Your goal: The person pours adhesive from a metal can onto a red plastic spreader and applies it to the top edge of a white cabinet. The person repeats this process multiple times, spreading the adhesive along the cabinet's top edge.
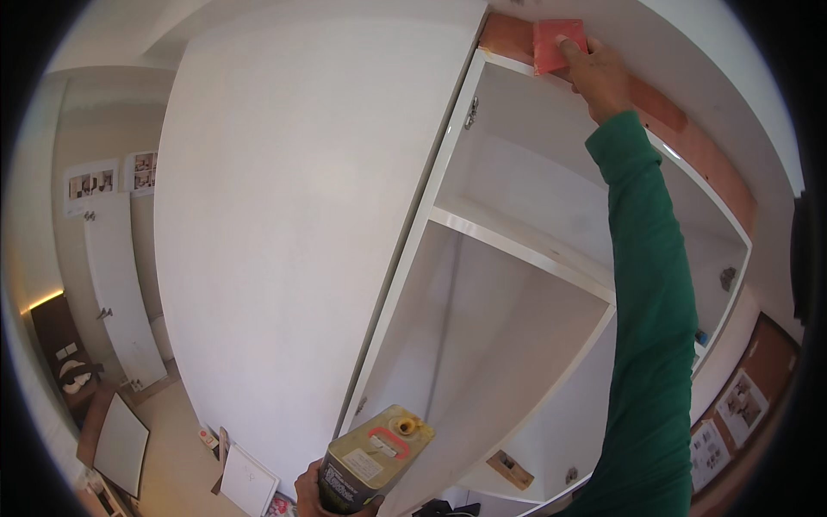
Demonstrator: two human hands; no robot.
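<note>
My right hand (597,74), in a green sleeve, is raised and holds a flat red square piece (557,44), perhaps a spreader, against the reddish-brown strip (672,113) above the white cabinet frame (517,63). The strip looks darker and wet in places. Low in the view, my left hand (310,488) grips a rectangular metal can (375,452) from its side and below. The can's spout is uncapped, with yellowish residue around it, and a red handle lies on its top.
A large white panel (284,226) stands left of the open cabinet. Inside are a shelf (517,245) and, lower down, a wooden hand plane (510,470). Loose white boards (249,481) lean at the lower left. A tall door panel (123,291) leans against the far wall.
</note>
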